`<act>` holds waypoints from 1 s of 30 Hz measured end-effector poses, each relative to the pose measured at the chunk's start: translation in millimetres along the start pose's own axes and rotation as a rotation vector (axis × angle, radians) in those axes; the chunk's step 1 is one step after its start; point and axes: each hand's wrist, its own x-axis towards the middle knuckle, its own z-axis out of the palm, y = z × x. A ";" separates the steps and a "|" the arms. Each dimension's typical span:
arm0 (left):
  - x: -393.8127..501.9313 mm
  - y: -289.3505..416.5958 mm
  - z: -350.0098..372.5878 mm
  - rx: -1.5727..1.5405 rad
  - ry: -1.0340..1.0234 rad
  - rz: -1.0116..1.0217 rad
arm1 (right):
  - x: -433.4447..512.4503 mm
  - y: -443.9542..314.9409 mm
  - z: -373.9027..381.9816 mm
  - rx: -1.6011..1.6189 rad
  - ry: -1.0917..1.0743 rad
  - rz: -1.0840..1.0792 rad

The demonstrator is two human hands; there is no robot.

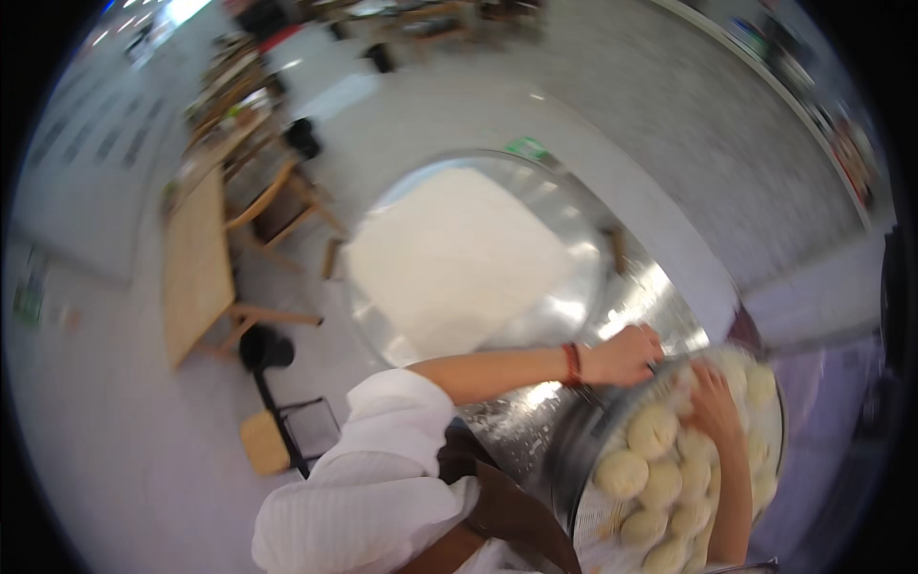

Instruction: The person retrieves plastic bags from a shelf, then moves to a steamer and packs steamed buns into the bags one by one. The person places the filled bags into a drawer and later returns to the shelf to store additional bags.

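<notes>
At the lower right stands a round metal steamer (574,438) lined with a mesh cloth and holding several pale steamed buns (622,474). My left hand (625,355), with a red bracelet at the wrist, is at the steamer's far rim; its fingers are curled, and blur hides whether they grip anything. My right hand (706,398) reaches over the buns and touches one near the far side, its fingertips partly hidden. Beyond my left forearm is a wide round metal pan with side handles (588,287), with a white cloth or sheet (459,262) spread over it.
A shiny metal worktop (502,430) with white scraps lies beside the steamer. To the left are a wooden table (197,265), a wooden chair (265,208) and a small stool (265,441). A long counter edge (782,93) curves along the upper right.
</notes>
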 end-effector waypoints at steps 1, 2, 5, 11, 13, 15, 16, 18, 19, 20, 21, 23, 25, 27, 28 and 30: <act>-3.5 0.6 0.3 0.013 0.012 -0.037 | 6.1 12.1 9.9 0.103 -0.097 -0.003; -6.5 0.1 0.1 0.005 0.014 -0.081 | 4.5 25.4 14.2 0.167 -0.151 0.048; -17.9 -5.2 -7.8 0.057 -0.019 -0.107 | 8.2 60.2 26.0 0.460 -0.154 0.153; -34.2 -19.7 -30.7 0.044 0.019 -0.090 | 11.2 58.2 11.1 0.994 0.172 0.223; -41.3 -22.9 -32.4 -0.010 0.142 -0.053 | 17.9 38.4 8.5 0.462 0.024 0.389; -45.9 -23.6 -35.8 -0.004 0.171 -0.076 | 20.0 15.3 8.7 0.502 0.094 0.304; -46.0 -22.6 -37.2 0.026 0.125 -0.098 | 19.3 3.8 10.8 0.402 0.042 0.295; -47.0 -16.7 -35.7 0.018 0.107 -0.142 | 15.8 -14.7 10.0 0.294 0.045 0.261; -46.2 -13.7 -38.4 -0.009 0.094 -0.129 | 12.9 -20.7 8.0 0.301 0.068 0.389; -46.1 -12.3 -39.2 -0.020 0.084 -0.131 | 11.4 -25.1 7.0 0.316 0.059 0.517; -45.4 -10.5 -40.9 -0.025 0.077 -0.147 | 8.4 -27.0 2.9 0.314 0.097 0.626; -42.2 -9.4 -40.0 -0.020 0.059 -0.135 | 5.3 -22.6 -4.9 0.347 0.166 0.732; -39.7 -10.7 -38.5 -0.017 0.057 -0.125 | 2.5 -9.9 -13.1 0.346 0.227 0.733; -38.9 -13.0 -36.9 -0.019 0.068 -0.105 | -1.3 8.1 -18.8 0.376 0.140 0.628; -39.3 -13.7 -36.2 -0.024 0.067 -0.114 | -3.4 18.6 -19.0 0.320 0.243 0.682; -39.8 -14.7 -35.3 -0.031 0.072 -0.133 | -10.6 36.8 -17.3 0.273 0.313 0.796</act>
